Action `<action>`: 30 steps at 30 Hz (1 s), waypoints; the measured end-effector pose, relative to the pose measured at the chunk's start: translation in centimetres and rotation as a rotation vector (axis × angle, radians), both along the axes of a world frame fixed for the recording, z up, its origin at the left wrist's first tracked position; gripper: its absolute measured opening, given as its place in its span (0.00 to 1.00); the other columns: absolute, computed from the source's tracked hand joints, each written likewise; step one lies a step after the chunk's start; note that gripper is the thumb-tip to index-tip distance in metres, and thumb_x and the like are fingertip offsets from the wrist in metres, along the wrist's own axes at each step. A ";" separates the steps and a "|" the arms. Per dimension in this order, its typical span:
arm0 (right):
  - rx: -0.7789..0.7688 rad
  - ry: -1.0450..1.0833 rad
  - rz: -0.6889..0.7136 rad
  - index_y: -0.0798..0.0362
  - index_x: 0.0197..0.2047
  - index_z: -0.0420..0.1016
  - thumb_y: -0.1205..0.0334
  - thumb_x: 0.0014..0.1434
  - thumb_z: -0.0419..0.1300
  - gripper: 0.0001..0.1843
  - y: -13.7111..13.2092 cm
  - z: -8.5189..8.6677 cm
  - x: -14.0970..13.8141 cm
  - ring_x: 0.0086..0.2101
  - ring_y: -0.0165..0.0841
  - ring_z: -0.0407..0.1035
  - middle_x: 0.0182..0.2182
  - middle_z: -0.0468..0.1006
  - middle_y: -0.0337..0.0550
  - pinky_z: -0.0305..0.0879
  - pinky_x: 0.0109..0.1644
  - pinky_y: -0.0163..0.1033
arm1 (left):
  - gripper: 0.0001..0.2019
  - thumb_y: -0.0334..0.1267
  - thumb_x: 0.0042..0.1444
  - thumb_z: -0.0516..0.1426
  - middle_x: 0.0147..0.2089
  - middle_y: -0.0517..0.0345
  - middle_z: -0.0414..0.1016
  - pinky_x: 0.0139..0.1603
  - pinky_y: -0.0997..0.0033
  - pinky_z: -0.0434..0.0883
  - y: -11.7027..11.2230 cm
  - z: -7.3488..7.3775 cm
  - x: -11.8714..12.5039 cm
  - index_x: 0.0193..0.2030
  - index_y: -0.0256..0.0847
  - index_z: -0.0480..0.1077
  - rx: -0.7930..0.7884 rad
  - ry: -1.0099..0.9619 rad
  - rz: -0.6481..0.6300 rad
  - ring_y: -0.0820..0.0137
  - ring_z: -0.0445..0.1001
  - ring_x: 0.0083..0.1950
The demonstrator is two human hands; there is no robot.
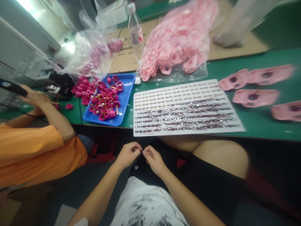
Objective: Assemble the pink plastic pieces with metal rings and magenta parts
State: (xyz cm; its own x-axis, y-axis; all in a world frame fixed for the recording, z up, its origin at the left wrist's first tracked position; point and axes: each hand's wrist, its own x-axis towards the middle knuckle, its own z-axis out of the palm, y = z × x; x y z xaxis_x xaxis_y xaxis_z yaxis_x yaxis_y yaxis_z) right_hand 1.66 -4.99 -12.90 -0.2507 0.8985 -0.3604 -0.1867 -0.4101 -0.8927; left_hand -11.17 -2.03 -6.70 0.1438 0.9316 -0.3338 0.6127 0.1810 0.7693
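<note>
My left hand and my right hand meet fingertip to fingertip above my lap, below the table's front edge. Both are closed in a pinch. Something small and dark shows between the fingertips, too tiny to name. Just beyond them on the table lies a white board with rows of slots. Its nearer rows carry dark strips of small round parts with reddish-brown wires. Small white rings are scattered over these wires.
Left of the board, a blue tray holds magenta cups, with more heaped beside it. Pink plastic shells lie at right. Behind are a bag of pink parts and a bottle. A co-worker in an orange shirt works at left.
</note>
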 end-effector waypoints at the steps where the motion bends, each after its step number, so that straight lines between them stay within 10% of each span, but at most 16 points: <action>1: -0.009 0.001 -0.007 0.55 0.27 0.60 0.53 0.50 0.49 0.12 0.1 -0.3 -0.1 0.19 0.22 0.51 0.18 0.57 0.33 0.48 0.20 0.27 | 0.07 0.33 0.45 0.49 0.27 0.59 0.68 0.30 0.76 0.61 0.1 0.1 0.0 0.28 0.36 0.68 -0.003 -0.001 -0.001 0.74 0.63 0.29; 8: -0.032 0.045 -0.037 0.54 0.27 0.58 0.52 0.48 0.51 0.13 0.5 -2.1 -0.7 0.15 0.20 0.47 0.14 0.54 0.31 0.44 0.17 0.28 | 0.06 0.33 0.44 0.50 0.24 0.62 0.66 0.28 0.77 0.58 0.3 0.1 0.2 0.26 0.37 0.67 -0.043 -0.057 0.013 0.76 0.62 0.27; 21: -0.112 0.347 -0.063 0.52 0.29 0.59 0.55 0.49 0.52 0.10 0.5 0.9 1.6 0.19 0.23 0.51 0.19 0.55 0.33 0.54 0.25 0.32 | 0.08 0.39 0.48 0.44 0.17 0.64 0.52 0.15 0.79 0.50 -0.8 -3.3 2.1 0.23 0.40 0.57 -0.304 -0.343 0.136 0.79 0.51 0.17; 26: -0.093 0.388 -0.107 0.51 0.29 0.59 0.53 0.50 0.51 0.10 1.0 1.1 1.6 0.17 0.23 0.47 0.18 0.50 0.33 0.53 0.23 0.31 | 0.06 0.32 0.45 0.47 0.16 0.64 0.53 0.18 0.79 0.52 0.6 2.0 1.5 0.20 0.38 0.59 -0.228 -0.320 0.040 0.79 0.52 0.17; 30: -0.141 0.462 -0.121 0.50 0.26 0.59 0.55 0.47 0.54 0.09 1.2 1.2 1.1 0.17 0.23 0.46 0.20 0.52 0.34 0.51 0.22 0.31 | 0.08 0.36 0.50 0.47 0.21 0.62 0.61 0.27 0.77 0.58 4.1 7.9 2.2 0.23 0.39 0.62 0.244 0.008 -0.004 0.76 0.59 0.24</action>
